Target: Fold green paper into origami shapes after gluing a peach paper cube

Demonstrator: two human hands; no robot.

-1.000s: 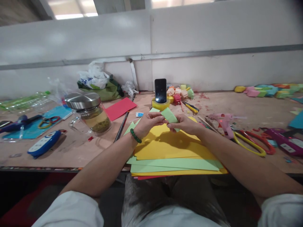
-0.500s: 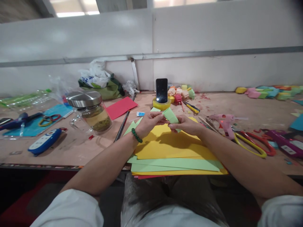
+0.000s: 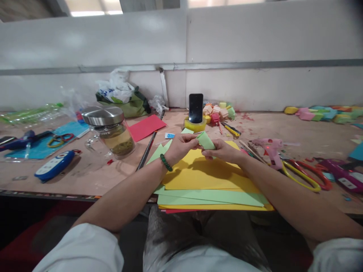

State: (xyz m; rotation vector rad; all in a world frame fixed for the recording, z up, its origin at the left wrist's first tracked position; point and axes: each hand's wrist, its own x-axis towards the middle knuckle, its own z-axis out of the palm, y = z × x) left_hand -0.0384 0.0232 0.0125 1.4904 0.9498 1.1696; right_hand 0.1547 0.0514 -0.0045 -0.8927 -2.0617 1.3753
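A small piece of light green paper (image 3: 206,140), bent into a curved shape, is held between both hands above the paper stack. My left hand (image 3: 183,146), with a green bead bracelet (image 3: 165,162) at the wrist, pinches its left edge. At its right lower side, my right hand (image 3: 222,150) grips it between thumb and fingers. Some fingertips are hidden behind the paper. Yellow sheets (image 3: 198,177) lie beneath the hands, with light green sheets (image 3: 210,198) sticking out along the front.
A phone (image 3: 195,108) stands in a yellow tape roll (image 3: 194,124) behind the hands. To the right are a pink glue gun (image 3: 270,149) and scissors (image 3: 304,177). A glass tea jug (image 3: 115,141), red paper (image 3: 147,127) and a blue-white device (image 3: 55,166) lie left. Folded paper pieces (image 3: 217,113) sit behind.
The green paper has gone from a flatter folded strip to a more rounded, curled shape. Both hands keep their hold, and the view has shifted slightly.
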